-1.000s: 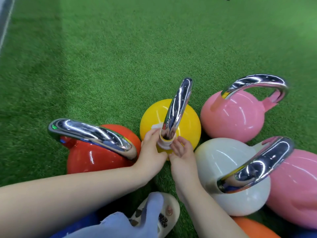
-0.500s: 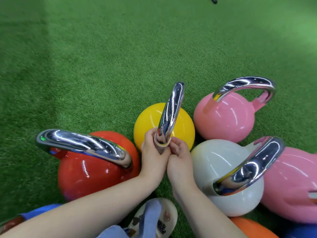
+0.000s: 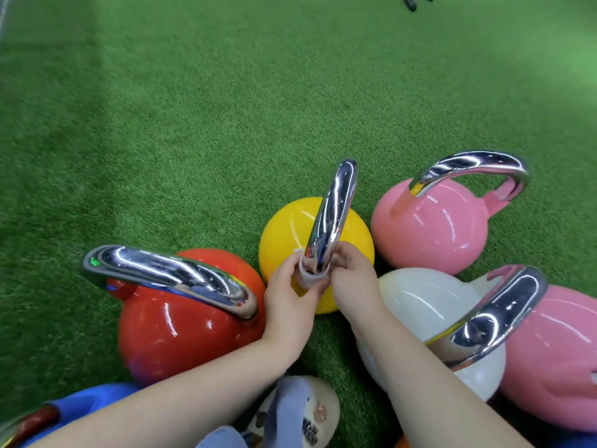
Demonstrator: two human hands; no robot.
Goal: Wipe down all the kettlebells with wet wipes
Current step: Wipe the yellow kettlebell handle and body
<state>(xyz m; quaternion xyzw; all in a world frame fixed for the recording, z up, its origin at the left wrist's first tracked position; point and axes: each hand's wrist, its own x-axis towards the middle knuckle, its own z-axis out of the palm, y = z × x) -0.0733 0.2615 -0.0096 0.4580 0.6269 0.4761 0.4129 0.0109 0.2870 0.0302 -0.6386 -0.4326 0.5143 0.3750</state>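
Higher up the yellow kettlebell [image 3: 290, 234] handle on green turf [image 3: 226, 92], both hands' fingers [image 3: 292, 263] pinch the wipe [image 3: 310, 276].

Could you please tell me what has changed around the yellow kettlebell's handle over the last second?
Both hands slid the wet wipe a little way up the chrome handle of the yellow kettlebell, off the yellow collar at its foot. The left hand and right hand still hold the wipe around the handle. The red kettlebell, white kettlebell and pink kettlebell have not moved.
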